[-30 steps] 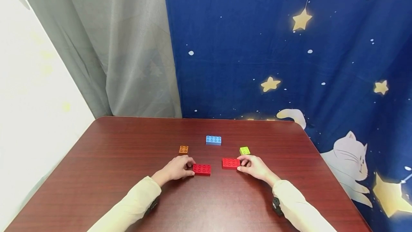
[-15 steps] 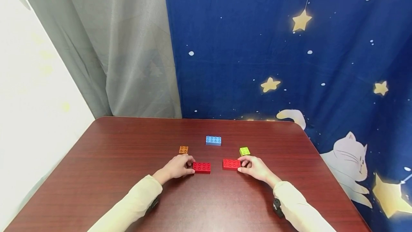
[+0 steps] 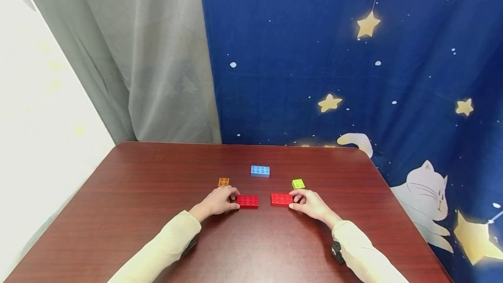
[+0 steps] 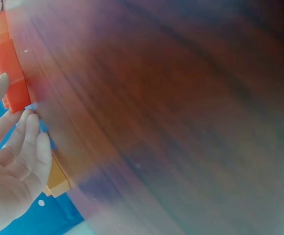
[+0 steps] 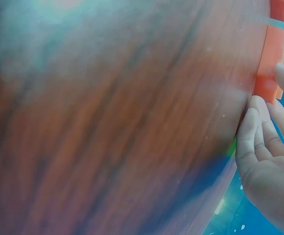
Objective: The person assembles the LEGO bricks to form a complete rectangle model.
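Observation:
Two red toy bricks with eight-stud tops lie on the table in the head view, a narrow gap between them. My left hand (image 3: 218, 201) pinches the outer end of the left red brick (image 3: 248, 201) between thumb and fingers. On the other side, my right hand (image 3: 311, 205) grips the outer end of the right red brick (image 3: 281, 200) the same way. The left wrist view has the left red brick (image 4: 13, 78) at its left edge, thumb on one side. In the right wrist view, the right red brick (image 5: 269, 63) sits between thumb and fingertips.
Behind the left hand lies a small orange brick (image 3: 224, 181), partly covered by it. A lime green brick (image 3: 298, 184) is just behind the right hand. Farther back on the brown table (image 3: 165, 165) is a blue brick (image 3: 260, 171). Curtains hang beyond the table's far edge.
My left hand has moved the left red brick slightly away from me and a little to the right. The right hand and its brick have hardly shifted.

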The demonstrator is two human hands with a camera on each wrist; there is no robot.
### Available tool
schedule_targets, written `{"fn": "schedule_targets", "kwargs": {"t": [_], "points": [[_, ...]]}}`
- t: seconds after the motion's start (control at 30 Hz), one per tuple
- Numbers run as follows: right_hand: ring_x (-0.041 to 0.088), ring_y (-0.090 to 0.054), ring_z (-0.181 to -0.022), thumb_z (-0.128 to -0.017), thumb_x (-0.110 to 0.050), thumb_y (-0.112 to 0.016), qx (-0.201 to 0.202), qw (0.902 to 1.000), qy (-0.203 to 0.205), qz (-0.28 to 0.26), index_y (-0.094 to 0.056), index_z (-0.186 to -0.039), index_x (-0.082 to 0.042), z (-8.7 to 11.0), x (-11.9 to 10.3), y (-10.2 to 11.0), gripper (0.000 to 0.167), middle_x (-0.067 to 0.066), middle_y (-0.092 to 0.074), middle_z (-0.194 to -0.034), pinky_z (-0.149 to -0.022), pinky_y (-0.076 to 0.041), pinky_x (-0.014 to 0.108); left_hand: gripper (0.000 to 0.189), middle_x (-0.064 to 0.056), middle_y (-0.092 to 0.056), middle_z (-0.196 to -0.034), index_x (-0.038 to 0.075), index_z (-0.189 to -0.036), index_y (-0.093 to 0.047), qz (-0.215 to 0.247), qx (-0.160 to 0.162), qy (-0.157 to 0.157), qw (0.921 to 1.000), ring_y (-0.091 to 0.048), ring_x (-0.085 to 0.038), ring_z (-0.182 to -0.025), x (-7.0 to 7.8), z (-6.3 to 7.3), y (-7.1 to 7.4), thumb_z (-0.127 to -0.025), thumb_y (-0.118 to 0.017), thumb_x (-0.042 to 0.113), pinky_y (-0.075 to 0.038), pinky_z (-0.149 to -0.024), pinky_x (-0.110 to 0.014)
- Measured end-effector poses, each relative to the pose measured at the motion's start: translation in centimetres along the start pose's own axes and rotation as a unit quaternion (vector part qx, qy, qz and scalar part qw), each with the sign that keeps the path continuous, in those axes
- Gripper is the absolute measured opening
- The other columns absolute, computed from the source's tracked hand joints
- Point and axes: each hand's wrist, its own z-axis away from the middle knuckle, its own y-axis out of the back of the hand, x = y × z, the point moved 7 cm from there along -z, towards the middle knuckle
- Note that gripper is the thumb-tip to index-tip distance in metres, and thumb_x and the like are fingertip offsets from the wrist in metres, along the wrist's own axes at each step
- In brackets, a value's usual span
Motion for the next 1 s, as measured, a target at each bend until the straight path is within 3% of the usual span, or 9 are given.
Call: {"fn": "schedule_targets", "kwargs": {"t": [0.37,1.0], "points": [[0.012,-0.049,-0.056,-0.073,-0.013,-0.072,0.004,1.0000,-0.006,-0.003,-0.060,-0.101,-0.001,-0.4,0.2,-0.3,0.033,0.000,-0.053,-0.074,-0.050,-0.042,0.023,0.026,0.000,-0.053,-0.076,0.007,-0.094,-0.061,0.006,0.004,0.014,0.9999,-0.049,-0.014,-0.071,0.6,-0.5,0.1,-0.075,-0.070,0.022,-0.041,-0.065,-0.031],[0.011,-0.049,-0.054,-0.073,-0.011,-0.072,0.022,0.9997,-0.005,0.000,-0.061,-0.102,0.000,-2.0,0.1,-0.7,0.033,0.000,-0.054,-0.071,-0.049,-0.041,0.022,0.027,0.002,-0.050,-0.072,0.005,-0.097,-0.061,0.020,0.005,0.032,0.9993,-0.046,-0.012,-0.067,-0.1,-1.7,-0.1,-0.076,-0.069,0.022,-0.040,-0.062,-0.028]]}}
